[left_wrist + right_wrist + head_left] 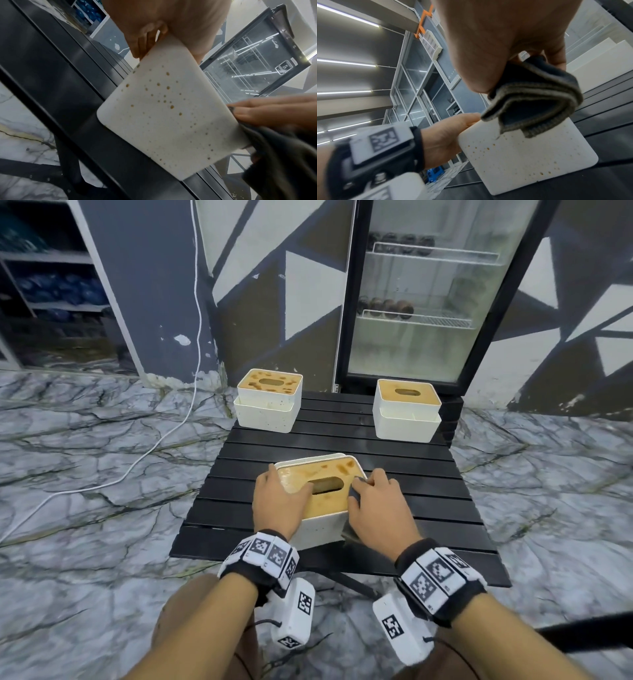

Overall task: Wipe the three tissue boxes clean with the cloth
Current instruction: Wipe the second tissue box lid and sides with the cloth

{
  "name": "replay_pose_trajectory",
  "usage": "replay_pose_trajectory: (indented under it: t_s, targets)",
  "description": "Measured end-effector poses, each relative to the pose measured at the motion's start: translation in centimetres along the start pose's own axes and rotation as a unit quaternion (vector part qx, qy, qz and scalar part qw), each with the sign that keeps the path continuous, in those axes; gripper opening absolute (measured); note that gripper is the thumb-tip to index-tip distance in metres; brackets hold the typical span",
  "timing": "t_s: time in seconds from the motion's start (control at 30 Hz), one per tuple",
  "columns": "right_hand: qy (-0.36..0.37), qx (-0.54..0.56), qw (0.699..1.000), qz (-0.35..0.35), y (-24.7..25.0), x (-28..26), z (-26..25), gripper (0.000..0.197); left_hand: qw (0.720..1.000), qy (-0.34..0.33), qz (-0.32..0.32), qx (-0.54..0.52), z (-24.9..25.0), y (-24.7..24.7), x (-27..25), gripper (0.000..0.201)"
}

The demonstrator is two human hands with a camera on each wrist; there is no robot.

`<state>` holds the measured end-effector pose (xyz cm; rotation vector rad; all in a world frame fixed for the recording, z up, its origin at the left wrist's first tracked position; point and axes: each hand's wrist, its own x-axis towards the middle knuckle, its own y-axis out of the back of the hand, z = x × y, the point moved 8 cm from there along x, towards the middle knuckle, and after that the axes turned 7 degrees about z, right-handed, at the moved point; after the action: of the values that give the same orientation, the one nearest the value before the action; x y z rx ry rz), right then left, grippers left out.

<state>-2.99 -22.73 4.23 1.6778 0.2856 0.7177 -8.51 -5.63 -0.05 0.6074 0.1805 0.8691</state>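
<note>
left hand (pixel 279 501) grips the near tissue box (pixel 325 494), right hand (pixel 375 508) clutches the cloth (pixel 534 97); box 1's speckled side likely needs wiping next.

Near white tissue box with wooden lid (pixel 325 498) sat front-centre on black slatted table (pixel 428 491); two matching tissue boxes stood behind, far-left (pixel 269 402) and far-right (pixel 406 410).

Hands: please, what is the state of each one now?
Left hand: grips the near box by its left side.
Right hand: holds the cloth against the box's right side.
</note>
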Motion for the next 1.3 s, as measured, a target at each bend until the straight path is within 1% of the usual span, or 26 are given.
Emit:
replay_pose_trajectory:
  t_s: [0.07, 0.1, 0.17, 0.23, 0.33, 0.4, 0.43, 0.53, 0.6, 0.67, 0.73, 0.8, 0.93, 1.1, 1.2, 1.23, 1.3]
  targets:
    - [-0.002, 0.024, 1.0, -0.018, 0.2, -1.2, 0.5, 0.033, 1.0, -0.012, -0.023, 0.014, 0.7, -0.4, 0.3, 0.082]
    - [-0.005, 0.035, 0.999, -0.022, 0.4, -1.7, 0.7, 0.035, 0.999, -0.021, -0.034, 0.014, 1.0, -0.6, 0.5, 0.08]
    - [0.0, 0.062, 0.998, -0.021, 0.2, -2.0, 1.0, 0.037, 0.998, -0.038, -0.05, 0.008, 1.7, -0.8, 1.0, 0.071]
    - [0.034, 0.082, 0.996, -0.016, 0.0, -2.0, 0.8, 0.036, 0.997, -0.053, -0.059, 0.004, 2.1, -0.9, 1.3, 0.062]
    - [0.101, 0.069, 0.992, 0.01, 0.1, -2.0, 0.3, 0.037, 0.995, -0.074, -0.072, 0.01, 2.5, -1.3, 1.6, 0.065]
    - [0.12, 0.055, 0.991, 0.028, 0.2, -1.7, 0.2, 0.038, 0.994, -0.075, -0.074, 0.008, 2.4, -1.6, 1.7, 0.063]
    - [0.112, 0.058, 0.992, 0.027, 0.0, -1.4, 0.3, 0.038, 0.994, -0.076, -0.074, 0.009, 2.3, -1.6, 1.7, 0.062]
    - [0.072, 0.089, 0.993, -0.009, -1.3, 0.9, 0.8, 0.036, 0.993, -0.087, -0.072, 0.016, 2.3, -1.5, 1.9, 0.059]
    - [0.075, 0.081, 0.994, -0.019, -1.5, 2.8, 0.7, 0.034, 0.993, -0.09, -0.07, 0.018, 2.2, -1.5, 2.1, 0.058]
    - [0.082, 0.048, 0.995, -0.036, -1.5, 4.3, 0.6, 0.037, 0.993, -0.089, -0.069, 0.021, 2.1, -1.5, 2.1, 0.058]
    - [0.079, 0.041, 0.995, -0.044, -1.7, 5.0, 0.6, 0.039, 0.995, -0.079, -0.062, 0.02, 1.9, -1.6, 2.1, 0.059]
    - [0.071, 0.064, 0.995, -0.041, -1.9, 4.8, 0.7, 0.039, 0.996, -0.068, -0.05, 0.011, 1.8, -1.7, 2.0, 0.059]
    - [0.133, 0.09, 0.987, 0.012, 0.0, 2.1, -0.1, 0.034, 0.997, -0.059, -0.04, 0.006, 1.8, -1.8, 2.0, 0.059]
    - [0.1, 0.103, 0.99, -0.007, -0.2, -0.4, 0.4, 0.041, 0.996, -0.063, -0.054, 0.013, 1.9, -1.9, 1.8, 0.059]
    - [0.105, 0.085, 0.991, -0.027, -0.6, 0.2, 0.2, 0.041, 0.994, -0.075, -0.071, 0.02, 2.0, -1.8, 1.9, 0.059]
    - [0.108, 0.076, 0.991, -0.026, -0.9, 0.8, 0.3, 0.04, 0.994, -0.078, -0.075, 0.024, 2.0, -1.8, 2.0, 0.059]
    - [0.092, 0.072, 0.993, -0.014, -1.2, 2.6, 0.7, 0.038, 0.993, -0.08, -0.079, 0.028, 2.0, -1.6, 2.0, 0.06]
